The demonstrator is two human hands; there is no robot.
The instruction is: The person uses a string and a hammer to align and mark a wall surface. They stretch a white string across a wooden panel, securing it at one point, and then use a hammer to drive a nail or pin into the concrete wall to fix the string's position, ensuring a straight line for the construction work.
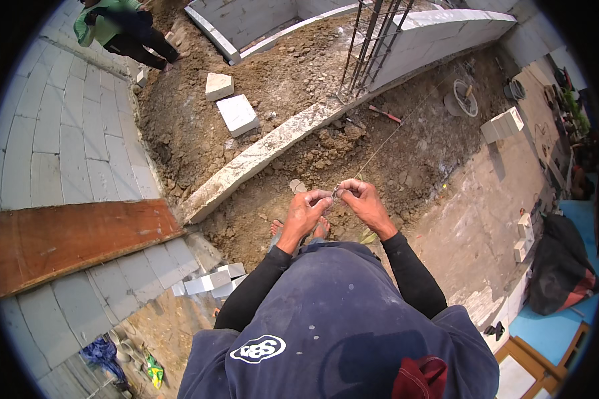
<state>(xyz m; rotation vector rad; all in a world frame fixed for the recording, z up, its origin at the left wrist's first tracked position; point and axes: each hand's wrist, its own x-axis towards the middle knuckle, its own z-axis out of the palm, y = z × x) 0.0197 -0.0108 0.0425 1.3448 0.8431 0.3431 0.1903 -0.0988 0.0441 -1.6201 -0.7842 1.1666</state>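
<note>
My left hand [305,214] and my right hand [366,205] meet in front of my body, above my bare feet. Both are closed, thumb against fingers. Between the fingertips is a thin string [378,150], which runs from my hands up and to the right over the soil. A small dark bit also shows at the fingertips, too small to name. Beyond my hands a low concrete beam [266,154] crosses the dirt. On the soil past it lies a tool with a red handle [385,114].
Upright rebar [373,50] stands at the beam beside a block wall [439,30]. Two pale blocks [237,115] lie on the dirt. At the right are a bucket [460,100] and stacked blocks [502,125]. A wooden board [80,239] leans left. Another person [123,30] stands far left.
</note>
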